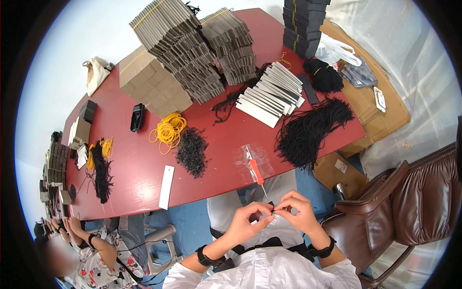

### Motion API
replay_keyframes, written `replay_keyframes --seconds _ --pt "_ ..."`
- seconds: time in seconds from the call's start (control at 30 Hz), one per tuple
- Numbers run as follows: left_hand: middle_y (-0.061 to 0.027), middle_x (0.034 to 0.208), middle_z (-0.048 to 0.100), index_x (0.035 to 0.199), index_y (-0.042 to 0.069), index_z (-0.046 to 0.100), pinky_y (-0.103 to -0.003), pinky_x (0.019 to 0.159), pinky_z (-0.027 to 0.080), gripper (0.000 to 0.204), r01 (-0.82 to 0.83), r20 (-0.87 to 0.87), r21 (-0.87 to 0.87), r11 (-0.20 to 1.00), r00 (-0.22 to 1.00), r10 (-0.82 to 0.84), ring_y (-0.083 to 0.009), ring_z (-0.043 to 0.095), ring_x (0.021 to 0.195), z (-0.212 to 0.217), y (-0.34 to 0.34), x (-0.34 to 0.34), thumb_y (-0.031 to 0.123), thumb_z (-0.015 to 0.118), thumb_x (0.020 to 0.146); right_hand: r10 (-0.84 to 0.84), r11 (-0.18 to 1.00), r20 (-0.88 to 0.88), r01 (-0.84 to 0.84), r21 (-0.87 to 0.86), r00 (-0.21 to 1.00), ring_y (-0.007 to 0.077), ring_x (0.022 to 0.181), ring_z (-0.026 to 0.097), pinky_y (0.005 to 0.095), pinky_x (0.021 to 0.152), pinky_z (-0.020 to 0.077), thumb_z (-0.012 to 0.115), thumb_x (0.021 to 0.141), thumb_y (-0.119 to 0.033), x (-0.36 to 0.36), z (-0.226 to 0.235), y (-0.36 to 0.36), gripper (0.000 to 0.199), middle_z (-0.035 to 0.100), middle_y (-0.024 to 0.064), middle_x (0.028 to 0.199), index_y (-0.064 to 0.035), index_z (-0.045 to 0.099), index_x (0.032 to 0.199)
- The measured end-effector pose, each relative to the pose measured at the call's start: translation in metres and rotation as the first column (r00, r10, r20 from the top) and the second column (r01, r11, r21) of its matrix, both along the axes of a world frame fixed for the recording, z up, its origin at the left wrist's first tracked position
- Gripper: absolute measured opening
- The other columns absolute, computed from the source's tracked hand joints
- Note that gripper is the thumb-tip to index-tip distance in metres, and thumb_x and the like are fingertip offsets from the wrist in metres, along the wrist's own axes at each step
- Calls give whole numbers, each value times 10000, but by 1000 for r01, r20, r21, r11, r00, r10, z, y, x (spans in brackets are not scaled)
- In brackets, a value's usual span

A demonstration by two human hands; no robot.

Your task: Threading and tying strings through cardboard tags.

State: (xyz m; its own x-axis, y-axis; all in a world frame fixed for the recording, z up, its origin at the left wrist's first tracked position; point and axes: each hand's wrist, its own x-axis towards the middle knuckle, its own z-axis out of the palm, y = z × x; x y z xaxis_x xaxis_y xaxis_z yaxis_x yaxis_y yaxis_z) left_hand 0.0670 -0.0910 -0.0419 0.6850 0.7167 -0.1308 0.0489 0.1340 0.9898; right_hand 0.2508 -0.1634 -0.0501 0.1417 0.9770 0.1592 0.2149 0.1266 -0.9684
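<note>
i'm mid-threading: left hand [248, 217] and right hand [296, 207] both in a pinch grip on a small black cord piece [272, 207], lower centre below the red tabletop [134, 168]. next probably needs a steady pull.

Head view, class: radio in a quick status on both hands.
Left hand and right hand pinching one small black piece, close to the body. Red-handled tool on table edge beyond. Nothing between.
</note>
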Motion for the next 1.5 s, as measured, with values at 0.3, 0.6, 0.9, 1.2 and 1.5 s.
replay_keyframes --seconds 0.3,0.6,0.9,1.2,1.5 --pt "-41 756 635 859 61 704 -293 642 442 155 142 -94 542 828 990 -109 -178 565 682 26 11 -4 35 762 718 147 975 -151 -169 -147 978 132 723 615 236 598 480 726 732 16 3 -1 -4 261 621 71 937 -16 609 962" --pt "-55 784 641 864 51 700 -295 640 448 133 102 72 512 853 984 -161 -188 577 703 72 26 3 14 741 743 178 984 13 -177 -36 984 196 898 576 293 729 464 777 700 -74 -11 23 4 402 604 67 1069 -69 637 1077" --pt "-83 845 661 920 7 690 -284 669 494 126 54 184 404 913 973 -139 -176 622 749 92 41 6 12 703 794 248 967 -112 -238 90 962 243 907 568 334 790 451 752 743 -85 -27 26 4 442 589 104 1093 -44 570 1144" --pt "-42 746 585 853 58 679 -314 614 471 148 81 -82 719 690 996 -31 -205 568 714 105 61 -10 3 722 723 300 953 -177 -301 23 937 174 923 580 312 800 449 645 840 -56 -26 19 7 291 601 101 1029 -2 565 1114" --pt "-56 762 622 791 32 669 -286 636 460 119 -227 21 815 533 931 365 -194 571 707 89 73 -13 -24 726 703 231 970 -319 -245 -5 919 171 997 580 287 861 445 666 832 -81 -20 27 9 490 585 113 1136 -18 454 1269"
